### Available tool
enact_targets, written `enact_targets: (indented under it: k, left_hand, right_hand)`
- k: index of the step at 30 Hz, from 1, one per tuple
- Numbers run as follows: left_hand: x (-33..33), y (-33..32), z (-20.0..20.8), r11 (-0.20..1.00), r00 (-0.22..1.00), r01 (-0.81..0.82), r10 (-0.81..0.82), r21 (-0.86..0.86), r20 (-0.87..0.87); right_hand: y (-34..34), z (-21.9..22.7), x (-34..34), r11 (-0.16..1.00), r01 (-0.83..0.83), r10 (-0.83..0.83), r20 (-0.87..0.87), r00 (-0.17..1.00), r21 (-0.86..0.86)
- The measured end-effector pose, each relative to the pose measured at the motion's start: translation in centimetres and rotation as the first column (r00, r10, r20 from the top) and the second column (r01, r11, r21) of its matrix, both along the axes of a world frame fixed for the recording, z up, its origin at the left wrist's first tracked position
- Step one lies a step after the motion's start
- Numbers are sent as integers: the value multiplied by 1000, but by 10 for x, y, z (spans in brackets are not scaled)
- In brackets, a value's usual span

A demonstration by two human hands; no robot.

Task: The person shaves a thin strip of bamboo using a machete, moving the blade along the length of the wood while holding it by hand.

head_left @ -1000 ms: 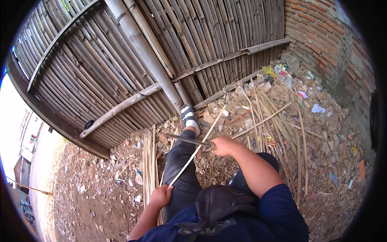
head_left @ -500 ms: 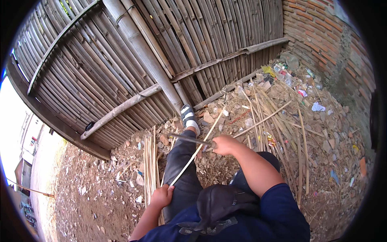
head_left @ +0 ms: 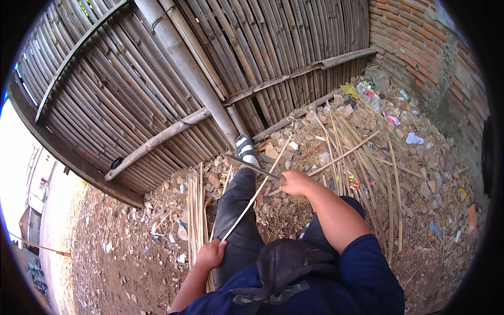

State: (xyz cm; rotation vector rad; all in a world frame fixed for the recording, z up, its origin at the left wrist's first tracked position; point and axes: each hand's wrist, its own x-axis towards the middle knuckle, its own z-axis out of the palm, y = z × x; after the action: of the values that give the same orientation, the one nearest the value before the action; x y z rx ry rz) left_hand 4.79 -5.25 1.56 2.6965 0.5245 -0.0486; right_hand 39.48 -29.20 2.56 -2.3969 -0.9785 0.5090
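Observation:
My left hand (head_left: 211, 254) is closed around the near end of a thin, pale bamboo strip (head_left: 240, 216). The strip slants away to the right over my outstretched left leg (head_left: 234, 202). In my right hand (head_left: 295, 182) I grip the handle of a long-bladed knife (head_left: 253, 167), its dark blade pointing left and away. The blade crosses the strip near its upper part; whether the edge touches it I cannot tell. Most of the handle is hidden inside my fist.
A bundle of split bamboo strips (head_left: 195, 212) lies left of my leg. More long strips (head_left: 362, 168) are spread over rubble and litter at the right. Ahead stands a bamboo fence (head_left: 157, 94), with my sandalled foot (head_left: 245, 151) near its base. A brick wall (head_left: 415, 47) rises far right.
The knife's blade has tilted, its tip swinging farther away from me. My right hand has shifted slightly to the right. My left hand keeps its place on the bamboo strip.

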Motion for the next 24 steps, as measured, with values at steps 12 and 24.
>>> enact_targets:
  k: [12,24]
  left_hand:
    - [0,-3,0,998,997,-65,64,-6,-40]
    - [-3,1,-6,999,999,-43,43,12,-14]
  right_hand:
    - [6,-2,1,995,-96,96,-102,990,0]
    - [19,14,-45,911,-379,379,-32,925,-165]
